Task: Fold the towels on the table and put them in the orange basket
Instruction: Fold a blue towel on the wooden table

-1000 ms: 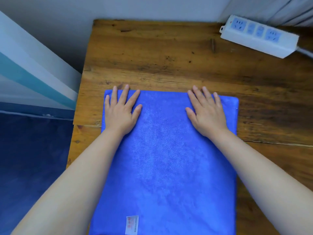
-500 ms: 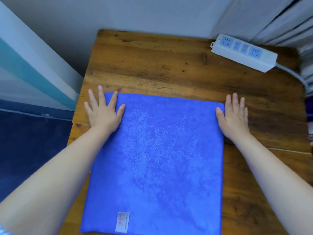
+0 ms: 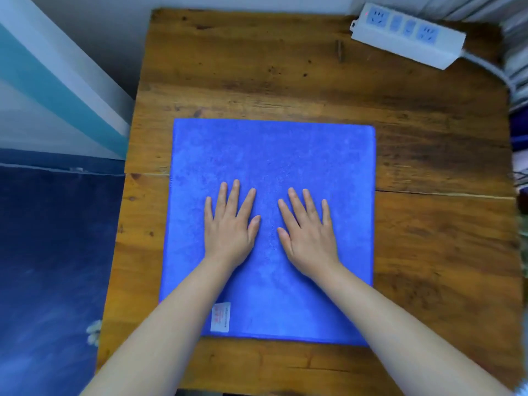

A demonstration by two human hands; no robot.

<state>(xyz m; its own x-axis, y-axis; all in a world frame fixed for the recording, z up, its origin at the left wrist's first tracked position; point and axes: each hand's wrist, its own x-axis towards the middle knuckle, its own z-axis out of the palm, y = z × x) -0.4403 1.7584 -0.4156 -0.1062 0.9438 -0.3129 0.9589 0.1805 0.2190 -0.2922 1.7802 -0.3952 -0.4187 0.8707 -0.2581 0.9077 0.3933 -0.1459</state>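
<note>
A blue towel lies flat and square on the wooden table, with a small white label near its front left corner. My left hand rests palm down on the middle of the towel, fingers straight and spread. Beside it, my right hand presses flat on the towel in the same way. Both forearms cross the towel's front part. The orange basket is out of sight.
A white power strip with its cable lies at the table's far right corner. Left of the table is a dark blue surface and a pale wall. Bare wood shows around the towel on all sides.
Both hands slid from the towel's far corners, out past its left and right edges, then back to its middle. The view now takes in the whole towel.
</note>
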